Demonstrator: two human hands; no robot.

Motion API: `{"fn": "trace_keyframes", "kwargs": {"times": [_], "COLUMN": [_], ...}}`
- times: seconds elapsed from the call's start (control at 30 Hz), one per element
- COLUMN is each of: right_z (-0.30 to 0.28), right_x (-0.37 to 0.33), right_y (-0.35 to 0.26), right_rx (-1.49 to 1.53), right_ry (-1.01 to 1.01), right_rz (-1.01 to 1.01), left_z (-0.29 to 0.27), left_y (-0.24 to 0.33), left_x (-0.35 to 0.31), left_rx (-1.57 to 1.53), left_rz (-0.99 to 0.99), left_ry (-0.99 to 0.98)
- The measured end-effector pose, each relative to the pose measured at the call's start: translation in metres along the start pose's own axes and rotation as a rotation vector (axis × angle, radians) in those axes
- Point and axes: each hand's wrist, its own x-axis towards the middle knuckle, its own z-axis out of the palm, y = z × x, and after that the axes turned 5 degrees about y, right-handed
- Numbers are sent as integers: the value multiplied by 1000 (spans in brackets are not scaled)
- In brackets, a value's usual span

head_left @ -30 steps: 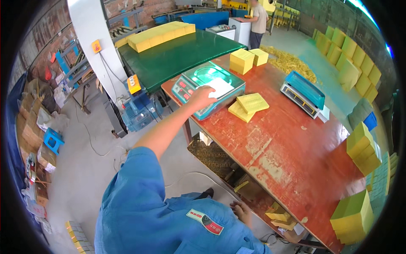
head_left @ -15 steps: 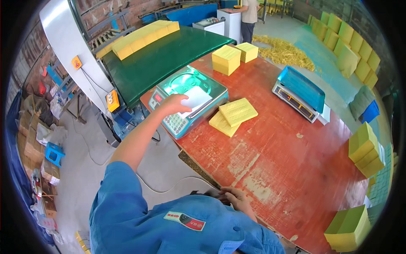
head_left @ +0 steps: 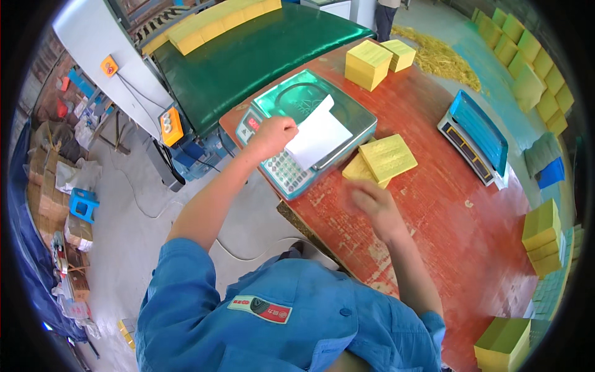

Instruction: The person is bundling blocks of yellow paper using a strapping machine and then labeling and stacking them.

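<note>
On the red table stands a digital scale (head_left: pixel 282 172) with a keypad and a shiny metal top. White paper (head_left: pixel 319 137) lies over the top, one part of it standing up. My left hand (head_left: pixel 276 136) is closed in a pinch at the paper's left edge, above the keypad. My right hand (head_left: pixel 375 208) is over the table, its fingers curled and smeared by motion, so whether they hold anything cannot be made out. Just beyond it, two thin stacks of yellow paper (head_left: pixel 389 156) lie overlapping, right of the scale.
Yellow paper blocks (head_left: pixel 367 65) stand at the red table's (head_left: pixel 427 248) far edge, others (head_left: pixel 542 235) at its right. A second scale with a blue tray (head_left: pixel 477 133) is at the right. A green-topped machine bed (head_left: pixel 248 68) adjoins behind. A person (head_left: pixel 385 15) stands far back.
My right hand has risen from the table's near edge to beside the yellow stacks. My left hand has curled closed, and part of the white paper now stands up.
</note>
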Motion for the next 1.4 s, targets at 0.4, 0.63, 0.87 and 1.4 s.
{"fn": "trace_keyframes", "kwargs": {"times": [0.4, 0.63, 0.87, 1.4], "right_z": [82, 88, 91, 88], "right_x": [140, 137, 137, 135], "right_y": [13, 19, 20, 24], "right_rx": [137, 152, 131, -154], "right_ry": [308, 387, 413, 730], "right_rz": [-178, -200, -191, -210], "left_z": [-18, -21, -22, -34], "left_y": [-3, -6, -9, -7], "left_x": [20, 31, 32, 12], "left_rx": [-306, -387, -470, -242], "left_rz": [16, 4, 6, 79], "left_ry": [-361, -486, -512, -257]}}
